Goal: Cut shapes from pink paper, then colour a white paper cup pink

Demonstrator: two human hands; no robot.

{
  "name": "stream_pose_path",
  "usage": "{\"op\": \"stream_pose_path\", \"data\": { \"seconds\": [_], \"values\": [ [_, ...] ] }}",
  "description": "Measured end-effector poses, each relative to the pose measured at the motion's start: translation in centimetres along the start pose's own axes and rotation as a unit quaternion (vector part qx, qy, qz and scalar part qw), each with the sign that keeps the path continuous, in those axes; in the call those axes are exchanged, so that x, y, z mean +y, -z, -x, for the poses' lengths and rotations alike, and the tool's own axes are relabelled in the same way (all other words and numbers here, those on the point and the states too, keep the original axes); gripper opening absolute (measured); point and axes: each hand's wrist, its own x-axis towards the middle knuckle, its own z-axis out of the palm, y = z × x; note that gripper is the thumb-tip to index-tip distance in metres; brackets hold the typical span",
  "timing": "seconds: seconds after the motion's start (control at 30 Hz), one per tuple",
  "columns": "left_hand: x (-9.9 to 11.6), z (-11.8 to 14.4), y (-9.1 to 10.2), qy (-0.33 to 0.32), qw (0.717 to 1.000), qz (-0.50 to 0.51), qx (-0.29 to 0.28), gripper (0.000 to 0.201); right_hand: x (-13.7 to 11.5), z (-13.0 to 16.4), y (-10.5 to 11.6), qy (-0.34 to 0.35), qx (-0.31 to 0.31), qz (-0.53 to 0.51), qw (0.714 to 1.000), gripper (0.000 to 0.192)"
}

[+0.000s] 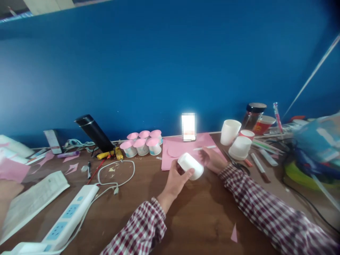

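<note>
A white cup [190,165] is held in the air above the counter [202,216], tilted well over, just in front of a pink sheet [167,164]. It is pinched by the left hand [175,179], with the thumb laid along the near wall and the fingers set round the far side. By its look, the cup can be judged very light and thin-walled, smooth enough to be turned easily, yet likely to be dented if its middle is squeezed hard; it is best taken by the side wall with a loose, wide grip, or close to an end, where more stiffness can be expected. The right hand [211,159] is placed just to the right of the cup, with its fingers bent; whether the white stick [211,146] beside them is gripped cannot be told. On the sheet a pink disc [174,151] is seen, and a bright screen [189,126] is stood at the back. To the left, six pink-topped cups [140,145] are set close together in two rows, and further left a black flask [95,134] is leaned at a slant. To the right, other white cups [230,132] are placed near a dark-lidded jar [251,117].
</note>
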Motion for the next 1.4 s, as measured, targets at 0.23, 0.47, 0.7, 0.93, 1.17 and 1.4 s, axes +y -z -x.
{"op": "stream_pose_path", "data": {
  "seconds": [0.23, 0.47, 0.7, 0.93, 1.17, 1.4],
  "values": [
    [0.5, -0.1, 1.5, 0.063, 0.979, 0.195, -0.015, 0.047, 0.0, 0.0, 0.2, 0.009, 0.002, 0.004, 1.0, 0.014],
    [0.0, -0.3, 1.9, 0.089, 0.948, 0.305, 0.008, 0.028, 0.3, 0.2, 0.0, 0.031, 0.015, 0.009, 0.999, 0.018],
    [0.2, -0.7, 2.0, 0.12, 0.928, 0.352, 0.021, 0.035, 0.3, 0.4, -0.3, 0.031, 0.019, 0.024, 0.999, 0.018],
    [0.0, -0.6, 1.9, 0.102, 0.935, 0.338, 0.013, 0.038, 0.4, 0.3, -0.2, 0.033, 0.021, 0.021, 0.999, 0.022],
    [-0.2, -0.8, 2.0, 0.117, 0.933, 0.341, 0.018, 0.036, 0.4, 0.5, -0.3, 0.042, 0.025, 0.036, 0.998, 0.02],
    [-0.3, -0.7, 1.8, 0.105, 0.937, 0.332, 0.015, 0.036, 0.5, 0.4, -0.3, 0.045, 0.027, 0.042, 0.998, 0.022]
  ]
}}
